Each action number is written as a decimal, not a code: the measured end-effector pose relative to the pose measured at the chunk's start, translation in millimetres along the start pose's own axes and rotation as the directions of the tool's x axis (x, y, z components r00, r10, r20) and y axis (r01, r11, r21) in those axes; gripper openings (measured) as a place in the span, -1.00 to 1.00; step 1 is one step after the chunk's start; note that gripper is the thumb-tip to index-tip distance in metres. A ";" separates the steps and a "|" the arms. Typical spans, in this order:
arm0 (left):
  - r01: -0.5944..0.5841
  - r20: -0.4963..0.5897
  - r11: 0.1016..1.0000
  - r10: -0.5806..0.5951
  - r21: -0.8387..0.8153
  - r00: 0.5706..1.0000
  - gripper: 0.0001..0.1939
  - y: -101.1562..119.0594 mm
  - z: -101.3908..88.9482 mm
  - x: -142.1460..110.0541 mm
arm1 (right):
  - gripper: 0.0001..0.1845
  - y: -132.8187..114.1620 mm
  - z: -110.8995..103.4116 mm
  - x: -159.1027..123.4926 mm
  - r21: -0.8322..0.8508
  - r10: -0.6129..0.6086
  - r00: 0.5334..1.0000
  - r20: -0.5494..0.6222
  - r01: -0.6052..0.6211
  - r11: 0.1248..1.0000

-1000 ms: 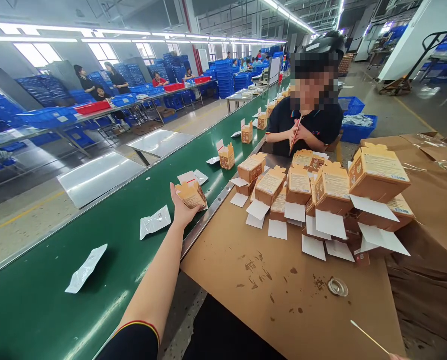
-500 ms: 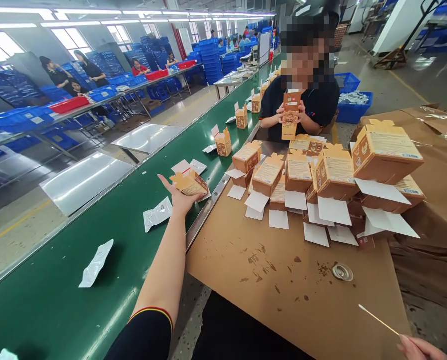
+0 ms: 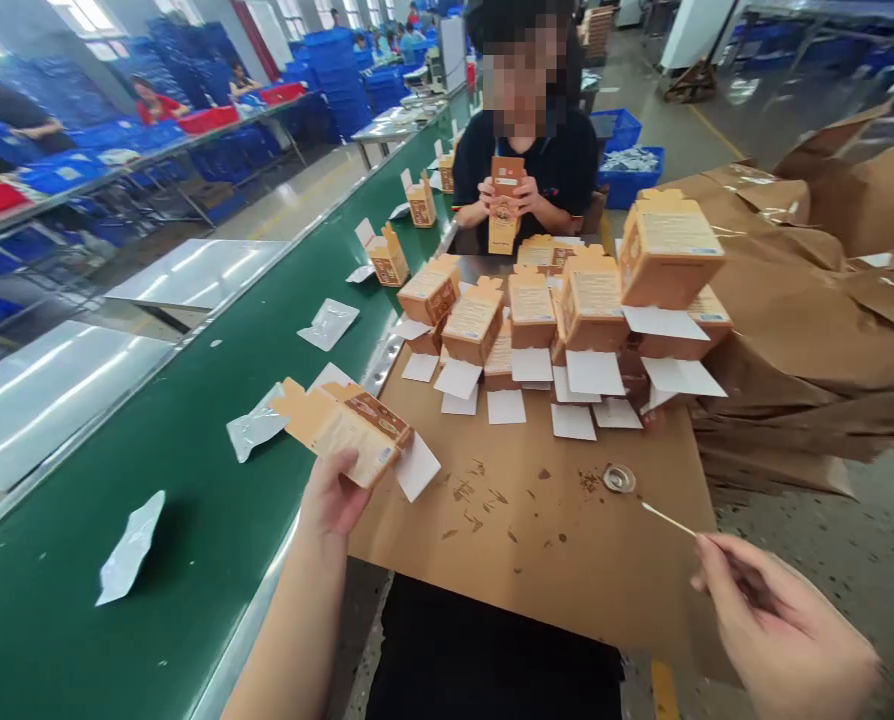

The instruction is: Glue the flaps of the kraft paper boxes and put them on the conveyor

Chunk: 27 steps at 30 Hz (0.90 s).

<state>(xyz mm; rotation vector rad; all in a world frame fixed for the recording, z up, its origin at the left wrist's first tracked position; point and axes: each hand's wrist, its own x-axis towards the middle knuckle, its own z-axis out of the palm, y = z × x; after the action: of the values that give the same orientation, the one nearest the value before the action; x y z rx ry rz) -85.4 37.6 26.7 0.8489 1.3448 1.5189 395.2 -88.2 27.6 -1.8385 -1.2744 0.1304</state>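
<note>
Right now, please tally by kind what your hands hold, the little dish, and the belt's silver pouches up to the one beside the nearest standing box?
Cartons: 1
Cotton swabs: 1
Small clear dishes: 1
Silver pouches: 4
Total: 7

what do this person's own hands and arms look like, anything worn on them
The left hand and right hand wear no gloves, and no ring or watch shows. The left forearm is bare, with no sleeve in view.

Peripheral items, workshop floor
Upper left: stacked blue crates (image 3: 327,85), red trays (image 3: 207,118) on long table (image 3: 158,152). Left: metal tables (image 3: 61,390). Right: crumpled brown paper (image 3: 799,310). Behind person in dark shirt (image 3: 563,165): blue bins (image 3: 631,188), nearer one containing pale packets (image 3: 630,160).
</note>
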 end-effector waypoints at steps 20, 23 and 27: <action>0.228 0.214 0.948 -0.275 0.221 0.937 -0.17 -36.7 63.6 -58.8 | -0.67 -80.4 91.3 -39.8 0.374 -0.380 0.880 0.286 0.263 0.889; 0.228 0.213 0.947 -0.276 0.225 0.937 -0.20 -36.0 64.7 -57.6 | -0.68 -83.7 116.6 -50.2 0.394 -0.410 0.858 0.309 0.277 0.876; 0.217 0.222 0.954 -0.262 0.209 0.939 -0.19 -33.6 66.3 -60.3 | -0.72 -79.1 126.8 -49.2 0.414 -0.445 0.838 0.317 0.300 0.860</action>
<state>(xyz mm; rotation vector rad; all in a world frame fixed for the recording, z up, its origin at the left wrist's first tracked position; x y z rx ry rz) 2.8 4.9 9.3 0.9169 1.3592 1.0750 249.5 -45.2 -13.5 -1.2562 -1.7547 0.5083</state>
